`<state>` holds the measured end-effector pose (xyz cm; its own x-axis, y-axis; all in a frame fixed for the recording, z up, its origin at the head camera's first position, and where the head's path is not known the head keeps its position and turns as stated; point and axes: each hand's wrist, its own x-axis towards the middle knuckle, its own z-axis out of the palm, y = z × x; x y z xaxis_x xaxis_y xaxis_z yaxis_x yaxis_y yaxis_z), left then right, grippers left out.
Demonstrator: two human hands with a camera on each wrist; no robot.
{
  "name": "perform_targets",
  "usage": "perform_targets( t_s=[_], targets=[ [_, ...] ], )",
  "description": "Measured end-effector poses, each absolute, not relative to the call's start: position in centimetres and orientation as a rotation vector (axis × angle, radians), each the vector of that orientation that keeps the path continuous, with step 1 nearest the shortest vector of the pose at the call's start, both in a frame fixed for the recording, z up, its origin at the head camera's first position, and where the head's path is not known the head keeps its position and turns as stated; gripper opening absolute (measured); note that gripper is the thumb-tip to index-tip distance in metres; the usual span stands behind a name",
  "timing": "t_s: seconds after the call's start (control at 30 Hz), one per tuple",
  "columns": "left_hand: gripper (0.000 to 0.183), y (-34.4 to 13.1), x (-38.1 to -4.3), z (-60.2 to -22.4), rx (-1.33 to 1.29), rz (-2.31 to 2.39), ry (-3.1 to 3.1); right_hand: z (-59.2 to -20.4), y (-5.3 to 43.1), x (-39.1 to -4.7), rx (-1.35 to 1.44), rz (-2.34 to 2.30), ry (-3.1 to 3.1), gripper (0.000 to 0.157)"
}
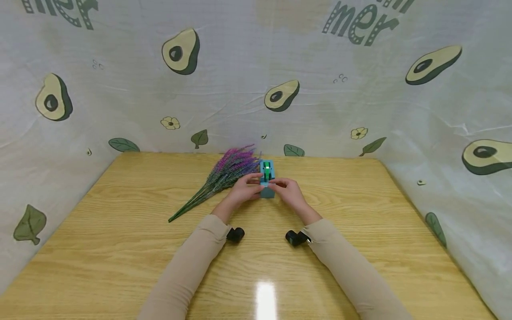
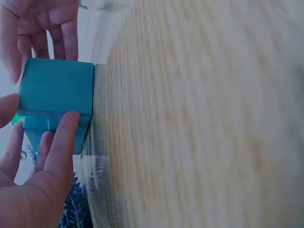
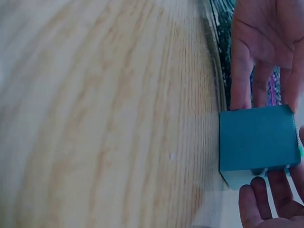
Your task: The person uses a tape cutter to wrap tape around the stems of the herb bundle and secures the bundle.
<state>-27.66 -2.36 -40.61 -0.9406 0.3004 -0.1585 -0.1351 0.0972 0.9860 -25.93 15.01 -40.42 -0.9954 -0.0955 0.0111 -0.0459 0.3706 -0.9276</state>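
A teal-blue tape dispenser [image 1: 267,192] with a green roll [image 1: 267,171] stands on the table in front of me. My left hand [image 1: 242,190] holds its left side, thumb near the front top edge and fingers along the side. From the right, my right hand [image 1: 290,194] grips it with thumb and fingers near the same edge. In the left wrist view the dispenser's plain end [image 2: 57,88] faces the camera, its toothed edge beside the thumb. The right wrist view shows this end [image 3: 259,140] between both hands. Whether any tape is pinched cannot be made out.
A bunch of purple and blue lavender-like flowers [image 1: 226,173] lies left of the dispenser, green stems pointing toward the near left. The wooden table [image 1: 340,213] ends at a white avocado-print cloth [image 1: 320,120] behind and at both sides. Black wrist cameras [image 1: 295,238] hang below the cuffs.
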Motion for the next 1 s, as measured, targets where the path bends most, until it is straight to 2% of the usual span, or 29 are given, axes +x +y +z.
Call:
perform_targets(
  t_s=[0.27, 0.53, 1.0],
  targets=[
    [0.044, -2.3, -27.6, -40.4, 0.134, 1.922, 2.057, -40.5, 14.6, -26.4, -0.028, -1.784, 2.541, 0.033],
    [0.045, -2.4, -27.5, -40.4, 0.107, 1.926, 2.073, -40.2, 13.9, -26.7, 0.057, -1.861, 2.463, 0.027],
    [0.042, -2.2, -27.4, -40.3, 0.132, 1.933, 2.077, -39.8, 13.7, -26.3, 0.085, -1.902, 2.477, 0.026]
  ],
)
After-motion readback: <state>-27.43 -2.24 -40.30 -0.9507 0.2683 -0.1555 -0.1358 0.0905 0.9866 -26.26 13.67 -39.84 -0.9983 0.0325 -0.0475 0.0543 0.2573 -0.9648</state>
